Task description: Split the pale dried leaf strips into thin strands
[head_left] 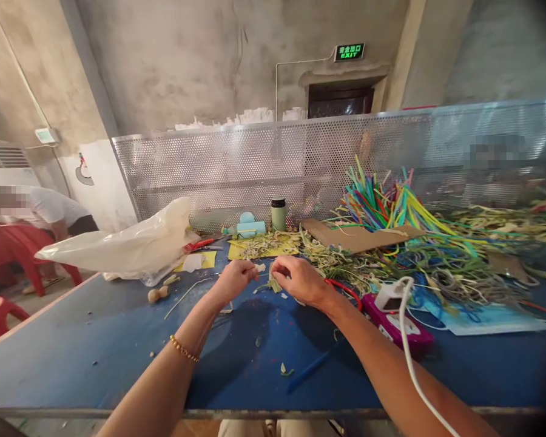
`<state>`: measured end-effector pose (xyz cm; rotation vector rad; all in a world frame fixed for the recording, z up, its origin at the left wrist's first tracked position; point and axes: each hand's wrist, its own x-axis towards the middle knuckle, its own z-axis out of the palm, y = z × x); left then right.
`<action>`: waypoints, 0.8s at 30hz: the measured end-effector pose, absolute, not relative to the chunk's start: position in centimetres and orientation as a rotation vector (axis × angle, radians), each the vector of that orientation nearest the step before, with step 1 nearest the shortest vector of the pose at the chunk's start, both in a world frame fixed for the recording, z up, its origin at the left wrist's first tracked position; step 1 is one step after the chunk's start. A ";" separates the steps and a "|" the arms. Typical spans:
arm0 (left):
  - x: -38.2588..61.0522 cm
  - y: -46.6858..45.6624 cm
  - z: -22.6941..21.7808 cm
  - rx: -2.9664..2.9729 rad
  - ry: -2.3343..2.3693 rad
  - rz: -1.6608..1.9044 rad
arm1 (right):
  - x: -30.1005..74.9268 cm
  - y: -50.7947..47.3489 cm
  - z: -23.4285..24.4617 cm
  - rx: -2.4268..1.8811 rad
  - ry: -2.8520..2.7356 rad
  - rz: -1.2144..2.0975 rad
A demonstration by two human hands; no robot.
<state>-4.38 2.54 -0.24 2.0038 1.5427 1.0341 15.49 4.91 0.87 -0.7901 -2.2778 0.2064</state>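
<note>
Over the middle of the blue table, my left hand point(237, 282) is closed, with a small pale piece point(259, 267) at its fingertips. What that piece is made of is too small to tell. Just to its right, my right hand point(300, 280) is curled in a pinch by a pale green leaf-like strip point(273, 280); the fingers hide part of it. The hands are apart. Small pale scraps lie on the table below them. Behind them, a heap of dry greenish strips point(264, 244) rests on yellow sheets.
A plastic bag point(131, 246), red-handled pliers point(199, 244) and a wooden peg-like piece point(158, 294) stand left. A green bottle point(278, 215) is at the back. Right are cardboard point(359, 235), coloured stems point(391, 203) and a purple power strip point(398, 328) with a white cable. A person sits far left.
</note>
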 end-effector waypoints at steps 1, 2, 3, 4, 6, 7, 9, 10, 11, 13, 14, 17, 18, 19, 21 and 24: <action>-4.3 2.5 -0.3 2.031 1.562 1.017 | 15.5 4.8 0.9 -0.782 -2.269 0.237; -4.2 2.5 -0.4 2.057 1.578 1.004 | 15.4 4.7 0.8 -0.779 -2.262 0.252; -4.1 2.5 -0.4 2.081 1.586 0.992 | 15.5 4.7 0.8 -0.777 -2.261 0.249; -4.1 2.5 -0.5 2.102 1.586 0.981 | 15.5 4.7 0.8 -0.779 -2.262 0.231; -4.0 2.4 -0.5 2.123 1.570 0.963 | 15.7 4.8 0.8 -0.789 -2.255 0.177; -3.9 2.3 -0.4 2.124 1.561 0.953 | 15.8 4.8 0.8 -0.788 -2.249 0.153; -3.8 2.1 -0.2 2.119 1.547 0.921 | 15.9 4.9 0.8 -0.775 -2.234 0.112; -3.7 2.0 -0.1 2.116 1.540 0.904 | 16.0 4.9 0.9 -0.768 -2.229 0.090; -3.6 1.8 0.0 2.112 1.527 0.888 | 16.0 4.9 0.9 -0.765 -2.229 0.070; -3.3 1.5 0.3 2.106 1.481 0.859 | 16.0 4.8 1.0 -0.774 -2.231 0.039; -3.2 1.3 0.4 2.106 1.452 0.847 | 16.0 4.7 1.1 -0.785 -2.232 0.029; -3.0 0.9 0.7 2.115 1.378 0.827 | 15.9 4.5 1.2 -0.825 -2.229 0.020; -2.9 0.8 0.8 2.117 1.362 0.826 | 15.9 4.5 1.2 -0.837 -2.230 0.024; -2.9 0.7 0.8 2.117 1.352 0.830 | 15.9 4.5 1.2 -0.848 -2.232 0.029; -2.9 0.6 0.7 2.107 1.340 0.833 | 15.9 4.5 1.2 -0.857 -2.235 0.046; -3.0 0.7 0.5 2.075 1.312 0.825 | 15.9 4.6 1.0 -0.835 -2.232 0.068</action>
